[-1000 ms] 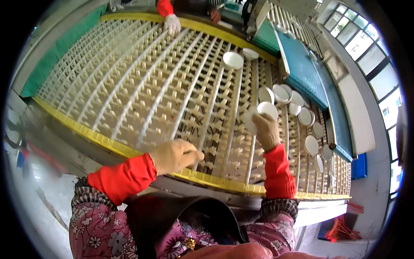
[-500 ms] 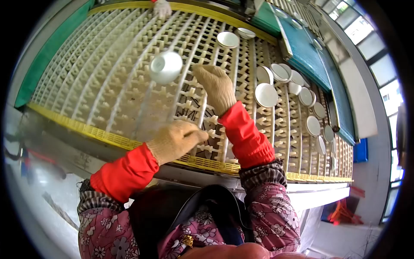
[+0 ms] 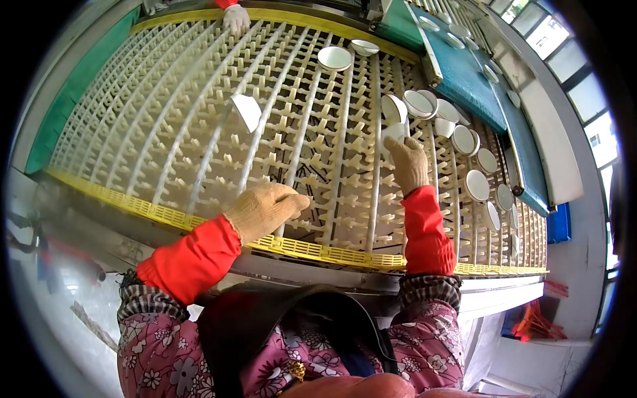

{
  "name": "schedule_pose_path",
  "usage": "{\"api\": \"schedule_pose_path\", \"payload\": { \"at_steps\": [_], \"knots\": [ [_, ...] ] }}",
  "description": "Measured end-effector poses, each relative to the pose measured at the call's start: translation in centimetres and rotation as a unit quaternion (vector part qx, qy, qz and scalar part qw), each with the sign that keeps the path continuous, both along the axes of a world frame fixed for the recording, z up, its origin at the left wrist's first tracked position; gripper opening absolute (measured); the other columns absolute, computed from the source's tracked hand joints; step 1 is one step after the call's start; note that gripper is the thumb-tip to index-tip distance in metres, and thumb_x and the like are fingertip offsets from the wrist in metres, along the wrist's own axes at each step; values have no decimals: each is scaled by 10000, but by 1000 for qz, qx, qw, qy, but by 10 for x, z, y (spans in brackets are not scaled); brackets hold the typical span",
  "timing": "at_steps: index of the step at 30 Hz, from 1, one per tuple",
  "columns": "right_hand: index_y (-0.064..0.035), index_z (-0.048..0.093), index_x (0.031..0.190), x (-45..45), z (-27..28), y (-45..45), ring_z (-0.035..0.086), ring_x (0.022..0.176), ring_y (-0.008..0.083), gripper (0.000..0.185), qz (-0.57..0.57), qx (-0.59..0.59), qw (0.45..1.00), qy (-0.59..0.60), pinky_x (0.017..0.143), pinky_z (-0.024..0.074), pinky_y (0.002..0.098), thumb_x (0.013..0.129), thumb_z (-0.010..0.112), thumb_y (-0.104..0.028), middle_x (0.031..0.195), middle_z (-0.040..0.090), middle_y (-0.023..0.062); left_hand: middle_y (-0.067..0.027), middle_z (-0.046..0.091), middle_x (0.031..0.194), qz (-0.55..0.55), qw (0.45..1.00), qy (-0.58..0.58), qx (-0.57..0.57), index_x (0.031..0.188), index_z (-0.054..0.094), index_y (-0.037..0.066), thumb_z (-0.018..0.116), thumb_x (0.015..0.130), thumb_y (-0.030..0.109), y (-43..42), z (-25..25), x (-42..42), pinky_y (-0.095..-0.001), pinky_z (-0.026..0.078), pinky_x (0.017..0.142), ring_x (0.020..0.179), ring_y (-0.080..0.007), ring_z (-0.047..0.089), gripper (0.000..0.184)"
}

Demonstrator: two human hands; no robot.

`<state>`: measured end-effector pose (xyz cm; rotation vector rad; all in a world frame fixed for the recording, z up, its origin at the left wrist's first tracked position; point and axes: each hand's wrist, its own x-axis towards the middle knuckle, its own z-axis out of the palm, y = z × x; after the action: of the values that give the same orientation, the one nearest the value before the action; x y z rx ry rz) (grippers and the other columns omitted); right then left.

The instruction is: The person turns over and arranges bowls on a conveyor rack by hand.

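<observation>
My right hand, in a tan knit glove, is closed on the near rim of a white bowl on the right part of the pegged conveyor. The glove partly covers this bowl. Over the conveyor's near edge, my left hand has its gloved fingers pressed together, with nothing seen in them. Farther in, a single white bowl leans on its side among the pegs, apart from both hands.
Several white bowls cluster at the right; two more, including one bowl, sit near the far edge. Another person's gloved hand is at the far side. A blue-green belt runs at upper right. A yellow guard lines the near edge.
My right hand has moved right, from near the lone bowl to the cluster, and gripped a bowl. The lone bowl has turned from base-facing to side-on. My left hand has barely shifted.
</observation>
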<state>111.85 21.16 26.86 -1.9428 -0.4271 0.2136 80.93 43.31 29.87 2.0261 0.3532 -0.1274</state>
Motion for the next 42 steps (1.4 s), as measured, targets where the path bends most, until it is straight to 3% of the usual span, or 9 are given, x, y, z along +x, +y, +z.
{"api": "schedule_pose_path", "payload": {
  "at_steps": [3, 5, 7, 9, 14, 16, 26, 31, 42],
  "knots": [
    [1, 723, 1271, -15, 10, 25, 784, 950, 385, 418, 163, -22, 853, -495, 836, 649, 469, 883, 866, -60, 1085, 787, 222, -146, 849, 1086, 4, 999, -25, 40, 1190, 831, -7, 628, 1134, 320, -4, 5, -1, -352, 624, 919, 1033, -239, 810, 389],
    [13, 691, 1314, -35, 17, 55, 770, 1039, 436, 500, 191, 61, 873, -445, 905, 659, 474, 853, 885, 0, 1078, 754, 222, -155, 851, 1114, 5, 995, -68, 69, 1193, 839, 8, 630, 1131, 315, -5, -7, -4, -362, 625, 924, 1067, -254, 811, 376],
    [28, 689, 1344, -63, 54, 91, 774, 1122, 375, 452, 161, 364, 831, 389, 978, 649, 468, 1026, 812, -268, 1146, 774, 207, -154, 853, 1131, 23, 992, -89, 91, 1200, 843, 22, 630, 1130, 290, -9, 9, -7, -364, 627, 934, 1072, -249, 814, 349],
    [39, 706, 1417, -24, -4, 74, 760, 1184, 265, 480, 218, 140, 962, -83, 1005, 636, 384, 1086, 738, -307, 1276, 786, 167, -127, 845, 1062, 66, 982, -170, 48, 1244, 819, 31, 702, 1128, 394, -1, -3, -2, -375, 637, 841, 954, -248, 806, 398],
    [30, 727, 1441, 29, -21, 8, 770, 1113, 261, 545, 33, 117, 991, -48, 1014, 586, 370, 1053, 764, -351, 1253, 810, 155, -191, 791, 1245, 70, 867, -327, 369, 1385, 717, -5, 773, 1080, 332, 43, 15, 26, -440, 600, 1007, 1124, -301, 774, 459],
    [-11, 716, 1464, 71, -43, -34, 764, 1163, 397, 630, -94, -206, 913, -340, 1035, 587, 456, 1014, 741, -451, 1291, 797, 215, -226, 676, 1481, 68, 829, -277, 481, 1472, 672, 22, 815, 1023, 378, 60, 13, 43, -490, 547, 1127, 1316, -377, 684, 591],
    [-86, 807, 1312, 77, -18, -89, 746, 1235, 348, 658, -79, -450, 866, -205, 1092, 579, 465, 863, 888, -560, 1252, 801, 172, -177, 701, 1500, 39, 755, -153, 636, 1472, 764, 162, 757, 1036, 366, 117, -34, 87, -599, 358, 1259, 1420, -409, 573, 481],
    [-173, 524, 1673, 89, 6, -53, 633, 1507, 291, 876, -51, -624, 772, -113, 1228, 507, 489, 950, 854, -543, 1640, 641, 113, -186, 676, 1520, 23, 730, -210, 650, 1476, 740, 91, 729, 1056, 330, 129, -45, 55, -586, 370, 1236, 1437, -420, 546, 483],
    [-151, 397, 1732, 124, -24, -52, 667, 1449, 382, 902, -15, -640, 750, -167, 1187, 554, 534, 966, 840, -326, 1592, 649, 238, -162, 639, 1588, 67, 746, -230, 622, 1409, 760, 58, 753, 1021, 330, 122, -50, 55, -578, 310, 1306, 1486, -399, 509, 473]
  ]
}}
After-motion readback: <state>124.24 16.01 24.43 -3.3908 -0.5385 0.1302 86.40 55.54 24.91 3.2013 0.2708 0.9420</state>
